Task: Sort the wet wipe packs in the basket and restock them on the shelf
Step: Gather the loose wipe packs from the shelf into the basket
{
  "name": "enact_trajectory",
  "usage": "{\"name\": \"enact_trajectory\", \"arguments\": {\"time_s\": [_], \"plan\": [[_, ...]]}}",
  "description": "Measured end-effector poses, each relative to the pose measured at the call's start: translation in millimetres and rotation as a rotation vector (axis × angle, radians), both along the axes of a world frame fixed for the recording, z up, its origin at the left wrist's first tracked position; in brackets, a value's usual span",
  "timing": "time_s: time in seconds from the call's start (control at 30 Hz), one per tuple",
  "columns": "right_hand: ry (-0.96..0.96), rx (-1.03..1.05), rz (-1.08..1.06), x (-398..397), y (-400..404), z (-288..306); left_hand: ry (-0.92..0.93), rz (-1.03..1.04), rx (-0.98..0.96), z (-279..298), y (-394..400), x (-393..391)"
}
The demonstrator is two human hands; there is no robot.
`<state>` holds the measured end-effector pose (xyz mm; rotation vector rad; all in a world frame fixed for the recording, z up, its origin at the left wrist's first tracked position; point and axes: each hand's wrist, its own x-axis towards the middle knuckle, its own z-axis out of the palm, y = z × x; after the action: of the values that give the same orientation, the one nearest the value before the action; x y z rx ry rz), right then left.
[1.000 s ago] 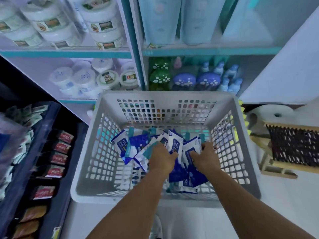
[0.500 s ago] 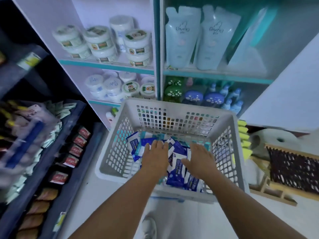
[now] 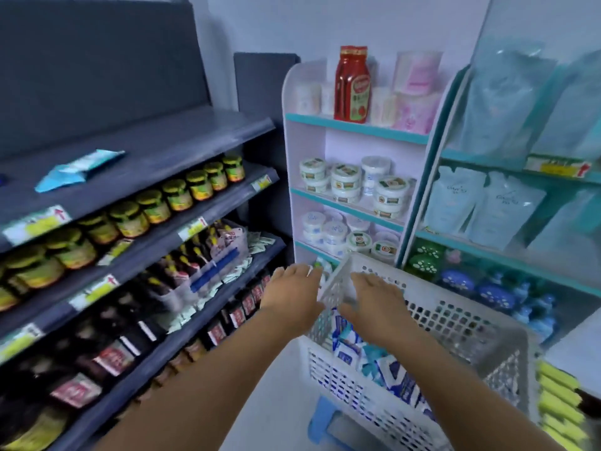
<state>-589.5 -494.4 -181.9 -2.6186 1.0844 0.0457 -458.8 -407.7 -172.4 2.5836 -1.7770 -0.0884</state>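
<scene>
Holding nothing, the left hand (image 3: 294, 289) and right hand (image 3: 374, 302) hovered with fingers spread over the white basket's (image 3: 455, 323) left corner; blue-and-white wet wipe packs (image 3: 380, 362) lay heaped inside, one teal pack (image 3: 78, 169) on the grey shelf (image 3: 156, 148) far left.

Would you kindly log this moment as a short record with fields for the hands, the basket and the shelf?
left hand: open, empty, outside the basket's left corner
right hand: open, empty, above the basket
basket: white, perforated, holds blue-and-white wet wipe packs
top dark shelf: one light blue pack lying flat
shelf below: jars in a row
</scene>
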Motion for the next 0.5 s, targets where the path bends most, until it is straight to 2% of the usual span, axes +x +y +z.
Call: {"name": "enact_trajectory", "arguments": {"time_s": [0.27, 0.5], "plan": [[-0.109, -0.147, 0.253, 114.3, 85.5, 72.5, -0.061, 0.233, -0.140, 69.1, 117.1, 87.9], [-0.167, -0.160, 0.406, 221.1, 172.1, 112.4, -0.133, 0.392, -0.214, 107.5, 221.9, 173.0]]}}
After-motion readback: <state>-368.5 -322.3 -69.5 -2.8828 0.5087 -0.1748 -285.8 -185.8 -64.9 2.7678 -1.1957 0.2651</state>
